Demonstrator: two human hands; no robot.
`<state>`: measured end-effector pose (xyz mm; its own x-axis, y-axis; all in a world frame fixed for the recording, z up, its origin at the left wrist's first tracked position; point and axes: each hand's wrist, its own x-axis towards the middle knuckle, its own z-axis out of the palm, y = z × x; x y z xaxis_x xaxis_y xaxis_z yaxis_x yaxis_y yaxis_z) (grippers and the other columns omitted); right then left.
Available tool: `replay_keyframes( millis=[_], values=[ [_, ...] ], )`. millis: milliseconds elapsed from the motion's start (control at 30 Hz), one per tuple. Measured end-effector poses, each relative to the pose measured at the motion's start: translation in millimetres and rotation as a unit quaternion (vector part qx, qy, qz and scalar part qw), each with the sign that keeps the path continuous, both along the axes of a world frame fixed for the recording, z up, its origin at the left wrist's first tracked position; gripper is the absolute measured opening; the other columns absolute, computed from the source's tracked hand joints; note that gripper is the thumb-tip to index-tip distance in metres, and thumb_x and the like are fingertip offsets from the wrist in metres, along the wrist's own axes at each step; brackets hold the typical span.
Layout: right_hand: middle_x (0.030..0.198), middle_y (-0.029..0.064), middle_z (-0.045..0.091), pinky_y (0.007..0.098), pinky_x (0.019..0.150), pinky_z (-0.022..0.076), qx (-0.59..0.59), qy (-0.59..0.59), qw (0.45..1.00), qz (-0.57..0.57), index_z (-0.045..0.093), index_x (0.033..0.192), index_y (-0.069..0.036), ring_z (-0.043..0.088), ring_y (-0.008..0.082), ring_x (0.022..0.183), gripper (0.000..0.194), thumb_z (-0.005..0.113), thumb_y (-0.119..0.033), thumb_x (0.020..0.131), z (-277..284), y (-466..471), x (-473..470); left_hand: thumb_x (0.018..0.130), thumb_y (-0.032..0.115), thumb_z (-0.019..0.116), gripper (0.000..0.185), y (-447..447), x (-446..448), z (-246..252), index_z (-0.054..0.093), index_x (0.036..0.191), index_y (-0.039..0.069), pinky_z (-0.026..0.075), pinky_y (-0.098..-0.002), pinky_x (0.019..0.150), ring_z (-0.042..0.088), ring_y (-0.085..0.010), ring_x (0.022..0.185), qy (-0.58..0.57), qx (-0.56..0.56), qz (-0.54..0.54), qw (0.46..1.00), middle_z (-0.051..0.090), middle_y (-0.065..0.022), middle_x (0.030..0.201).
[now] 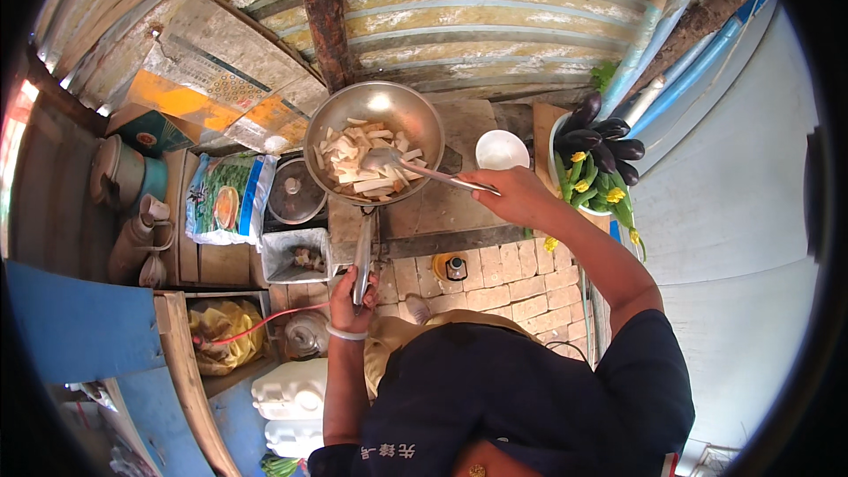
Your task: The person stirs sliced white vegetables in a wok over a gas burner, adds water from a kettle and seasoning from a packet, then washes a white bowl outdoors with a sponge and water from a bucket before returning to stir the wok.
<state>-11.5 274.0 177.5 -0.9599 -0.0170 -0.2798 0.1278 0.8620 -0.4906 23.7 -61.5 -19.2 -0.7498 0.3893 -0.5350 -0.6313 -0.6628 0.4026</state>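
My left hand (354, 299) grips the long metal handle (362, 258) of a wok (375, 99) from below. Pale cut strips of food (361, 156), mixed with some browner pieces, lie in the wok. In my right hand (513, 193) is the handle of a metal ladle or spatula (430, 173); its head rests among the strips. A white bowl (502, 150) stands just beyond my right hand, to the right of the wok.
A basin (555, 139) at right holds eggplants (589, 139) and cucumbers with yellow flowers (589, 185). Left of the wok are a lidded pot (296, 189), a grey rectangular container (281, 257) and a printed plastic bag (228, 199). An oil bottle (455, 267) stands on the brick floor (510, 295).
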Motion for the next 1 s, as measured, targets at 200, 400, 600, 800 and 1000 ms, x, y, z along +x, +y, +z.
replay_keyframes(
  millis=[200,400,600,800,1000],
  values=[
    [0.092,0.0147,0.073,0.0423,0.078,0.0535,-0.073,-0.014,0.997,0.029,0.066,0.129,-0.018,0.069,0.0328,0.085,0.036,0.062,-0.024,0.094,10.3,12.7,25.1,0.101,0.037,0.055,0.038,0.8,-1.0,13.9,0.060,0.094,0.000,0.039,-0.0226,0.045,0.048,-0.0103,0.050,-0.003,-0.006,-0.017,1.000,0.061,-0.0080,0.077],
    [0.094,0.0162,0.072,0.0466,0.079,0.0538,0.052,0.010,0.998,0.046,0.068,0.125,-0.015,0.069,0.0358,0.089,0.032,0.058,-0.022,0.094,-28.2,-10.3,2.4,0.100,0.042,0.056,0.042,0.0,-1.4,11.5,0.060,0.093,0.000,0.038,-0.0232,0.044,0.047,-0.0100,0.047,0.003,-0.015,-0.036,0.999,0.060,-0.0059,0.076],
    [0.084,0.0172,0.071,0.0495,0.072,0.0532,0.054,0.083,0.995,-0.032,0.064,0.128,-0.014,0.068,0.0378,0.079,0.034,0.058,-0.021,0.096,-51.8,-10.4,2.3,0.102,0.036,0.056,0.030,-3.7,0.2,9.4,0.058,0.102,0.006,0.039,-0.0253,0.045,0.049,-0.0089,0.048,0.002,-0.016,-0.035,0.999,0.064,-0.0069,0.086],
    [0.086,0.0179,0.070,0.0498,0.071,0.0528,0.014,0.165,0.984,-0.070,0.062,0.131,-0.017,0.068,0.0390,0.079,0.035,0.059,-0.021,0.096,-78.3,-17.9,-35.1,0.100,0.040,0.058,0.038,1.6,-0.6,11.1,0.060,0.094,0.002,0.037,-0.0231,0.043,0.048,-0.0109,0.047,0.001,-0.036,-0.012,0.999,0.064,-0.0092,0.080],
    [0.084,0.0189,0.070,0.0501,0.069,0.0534,-0.023,0.157,0.987,0.009,0.063,0.129,-0.014,0.067,0.0400,0.077,0.036,0.060,-0.022,0.094,-94.3,-48.8,-28.7,0.100,0.040,0.057,0.036,-0.6,-1.1,8.0,0.057,0.095,0.004,0.037,-0.0237,0.043,0.048,-0.0111,0.047,0.007,-0.035,-0.021,0.999,0.064,-0.0093,0.081]
  ],
)
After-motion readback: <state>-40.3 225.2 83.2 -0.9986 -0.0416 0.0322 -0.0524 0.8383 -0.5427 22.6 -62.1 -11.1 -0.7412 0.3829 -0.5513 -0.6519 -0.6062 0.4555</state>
